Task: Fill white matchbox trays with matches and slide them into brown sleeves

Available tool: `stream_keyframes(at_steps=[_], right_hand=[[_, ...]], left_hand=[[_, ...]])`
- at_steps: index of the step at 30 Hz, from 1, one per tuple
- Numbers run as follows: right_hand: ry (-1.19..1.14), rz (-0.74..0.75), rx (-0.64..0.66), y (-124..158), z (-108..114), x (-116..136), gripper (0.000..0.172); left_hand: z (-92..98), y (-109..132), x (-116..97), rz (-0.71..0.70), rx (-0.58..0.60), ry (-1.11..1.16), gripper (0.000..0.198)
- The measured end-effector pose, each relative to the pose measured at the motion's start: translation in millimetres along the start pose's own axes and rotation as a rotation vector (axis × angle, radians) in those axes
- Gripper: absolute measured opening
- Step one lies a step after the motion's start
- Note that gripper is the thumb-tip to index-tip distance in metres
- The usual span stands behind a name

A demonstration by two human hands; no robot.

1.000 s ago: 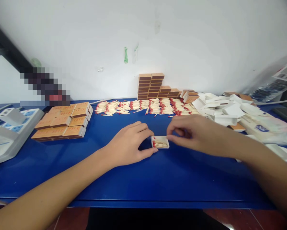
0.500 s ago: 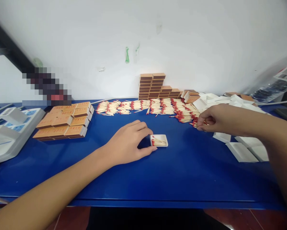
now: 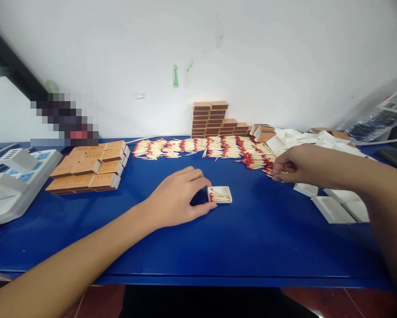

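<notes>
My left hand steadies a small white matchbox tray on the table, its left end between thumb and index finger. Several red-headed matches lie inside that tray, heads mostly to the left. At the right end of a long row of loose matches, my right hand pinches matches with thumb and fingertips. How many are in the pinch is hidden by the fingers. Beside and below that wrist stand white trays, which look bare inside.
Orange matchboxes are stacked on the left, beside a white power strip. Matchbox sleeves stand piled against the white wall. A heap of white trays lies at the back right. The blue table's front edge runs nearest me.
Almost nothing differs. My left hand stays at the tray and my right hand stays at the match pile, with only a slight shift of the whole view.
</notes>
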State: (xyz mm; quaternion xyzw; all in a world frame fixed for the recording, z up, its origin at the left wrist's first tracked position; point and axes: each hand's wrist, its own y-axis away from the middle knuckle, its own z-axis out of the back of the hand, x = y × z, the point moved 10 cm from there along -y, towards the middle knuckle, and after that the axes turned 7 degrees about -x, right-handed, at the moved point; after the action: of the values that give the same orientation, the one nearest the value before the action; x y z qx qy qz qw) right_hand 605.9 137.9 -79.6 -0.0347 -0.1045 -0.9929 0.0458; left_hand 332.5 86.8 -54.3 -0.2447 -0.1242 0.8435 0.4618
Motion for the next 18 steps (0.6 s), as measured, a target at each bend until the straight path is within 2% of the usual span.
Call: stream_keyframes(at_steps=[5,9,18], right_hand=[[0.039,0.025,-0.025,-0.6,3.5,2.6,0.028],[-0.006,0.004,-0.008,-1.2,-0.4,1.2,0.026],[-0.037,0.001,-0.065,-2.0,4.0,2.1,0.031]], left_hand=[[1.9,0.9,-0.1,0.006,-0.006,-0.008,0.028],[1.9,1.2,-0.6,0.002,-0.003,-0.006,0.028],[0.9,1.8,-0.6,-0.004,0.0,-0.009,0.029]])
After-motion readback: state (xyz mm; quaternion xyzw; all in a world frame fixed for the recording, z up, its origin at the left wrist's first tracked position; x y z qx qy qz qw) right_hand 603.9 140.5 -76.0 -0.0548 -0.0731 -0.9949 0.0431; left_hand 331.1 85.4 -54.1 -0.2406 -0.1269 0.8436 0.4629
